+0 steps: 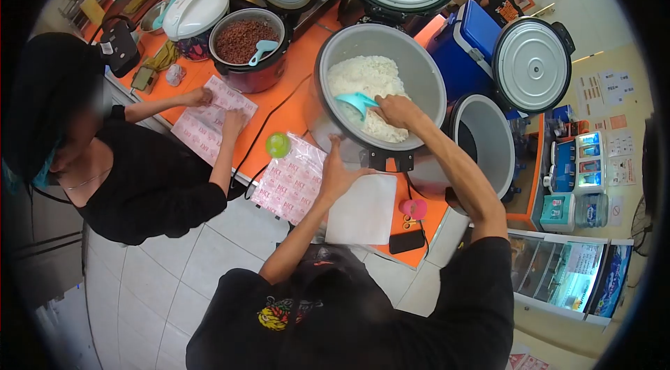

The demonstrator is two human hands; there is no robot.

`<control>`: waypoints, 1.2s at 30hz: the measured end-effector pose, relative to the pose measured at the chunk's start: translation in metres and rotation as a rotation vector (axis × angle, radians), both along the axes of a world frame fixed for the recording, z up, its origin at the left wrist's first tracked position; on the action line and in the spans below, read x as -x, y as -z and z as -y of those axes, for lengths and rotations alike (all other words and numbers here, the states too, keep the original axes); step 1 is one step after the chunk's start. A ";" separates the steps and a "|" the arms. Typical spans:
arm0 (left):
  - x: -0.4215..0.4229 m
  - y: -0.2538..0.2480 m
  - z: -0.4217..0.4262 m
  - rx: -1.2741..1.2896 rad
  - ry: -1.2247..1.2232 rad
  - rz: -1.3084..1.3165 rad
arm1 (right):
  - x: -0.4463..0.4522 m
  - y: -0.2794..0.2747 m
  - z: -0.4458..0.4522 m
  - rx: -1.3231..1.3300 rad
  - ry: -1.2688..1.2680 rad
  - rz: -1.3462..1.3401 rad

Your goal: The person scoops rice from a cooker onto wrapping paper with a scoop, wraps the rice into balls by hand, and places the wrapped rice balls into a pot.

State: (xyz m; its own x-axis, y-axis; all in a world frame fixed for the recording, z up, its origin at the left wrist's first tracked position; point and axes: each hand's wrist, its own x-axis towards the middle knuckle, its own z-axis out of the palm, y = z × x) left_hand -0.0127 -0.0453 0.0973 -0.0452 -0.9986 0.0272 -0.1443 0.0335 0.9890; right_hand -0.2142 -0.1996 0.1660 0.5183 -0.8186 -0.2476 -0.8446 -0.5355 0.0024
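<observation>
My right hand (399,110) reaches into the large rice cooker (426,73) and is closed around the handle of a turquoise rice scoop (357,101). The scoop's blade lies against the white rice (366,77), which is heaped in the pot. My left hand (340,173) is at the cooker's near outer side, fingers spread and seemingly resting against it, holding nothing. Below that hand are pink-printed wrapping paper (289,185) and a plain white sheet (361,211). Beside the printed paper sits a small green bowl (278,145).
At left, a co-worker (139,167) handles printed paper (213,119). Behind stands a pot of reddish-brown food (246,42) with a light-blue scoop (262,51). Another open cooker (483,136) and a blue cooler (464,45) stand right. A phone (407,241) and pink cup (414,209) lie near the table edge.
</observation>
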 end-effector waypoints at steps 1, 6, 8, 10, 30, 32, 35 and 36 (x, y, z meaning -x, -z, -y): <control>0.000 -0.001 0.002 -0.001 0.002 -0.001 | 0.002 -0.014 -0.006 -0.069 0.017 -0.039; -0.007 -0.018 0.006 -0.003 0.053 -0.038 | 0.009 -0.045 0.013 -0.087 0.092 -0.216; 0.000 -0.005 0.003 0.032 -0.008 0.062 | 0.012 0.007 0.010 -0.099 0.125 -0.152; -0.006 -0.016 0.005 -0.071 0.055 -0.055 | 0.001 0.017 -0.010 -0.101 0.113 -0.049; 0.001 -0.003 0.006 -0.039 0.029 0.042 | -0.027 -0.006 -0.003 -0.154 0.180 -0.032; 0.001 -0.002 0.009 -0.036 0.018 0.088 | -0.022 -0.020 -0.005 -0.134 0.166 -0.046; 0.000 0.000 0.003 -0.047 0.027 0.149 | -0.001 -0.049 -0.006 -0.106 0.216 -0.128; -0.001 -0.001 0.003 -0.045 0.029 0.140 | 0.001 -0.044 -0.012 -0.103 0.165 -0.115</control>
State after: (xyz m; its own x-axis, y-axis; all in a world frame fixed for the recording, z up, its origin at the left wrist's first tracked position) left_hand -0.0122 -0.0484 0.0987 -0.0745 -0.9969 -0.0263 -0.2809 -0.0044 0.9597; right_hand -0.2154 -0.1878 0.2099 0.3432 -0.8570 -0.3844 -0.9180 -0.3927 0.0559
